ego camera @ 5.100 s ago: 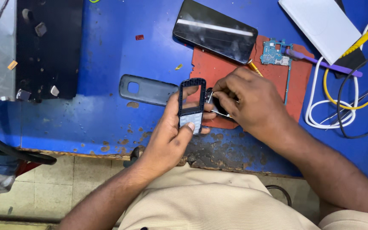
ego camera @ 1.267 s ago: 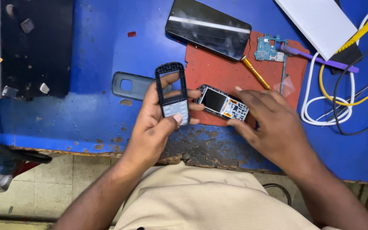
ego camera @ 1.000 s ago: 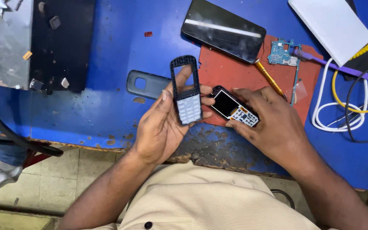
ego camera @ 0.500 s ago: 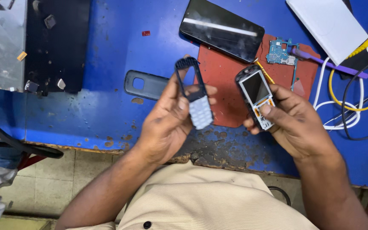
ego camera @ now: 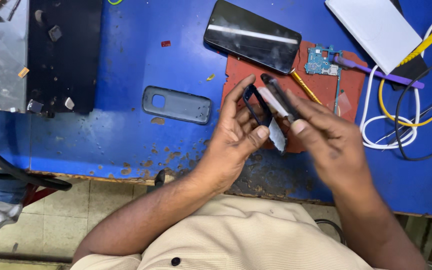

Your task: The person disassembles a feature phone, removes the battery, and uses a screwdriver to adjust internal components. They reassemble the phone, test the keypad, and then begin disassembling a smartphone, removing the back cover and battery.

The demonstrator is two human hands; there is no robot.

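Note:
My left hand (ego camera: 236,137) holds a black phone front frame (ego camera: 257,106) with a grey keypad at its lower end, tilted edge-on above the red mat (ego camera: 296,100). My right hand (ego camera: 326,140) grips the phone body (ego camera: 279,97), a dark slab seen edge-on, held right beside the frame so the two nearly touch. Both parts are lifted off the blue table (ego camera: 126,75).
A dark back cover (ego camera: 177,104) lies left of my hands. A black smartphone (ego camera: 252,35), a small circuit board (ego camera: 318,61), a yellow-handled tool (ego camera: 303,86), a purple tool (ego camera: 376,72), white and yellow cables (ego camera: 391,125) and a white box (ego camera: 373,27) lie beyond. A black tray (ego camera: 63,50) is far left.
My right hand picked the phone body off the red mat, raised it and turned it edge-on against the front frame. My left hand tilted the frame toward it.

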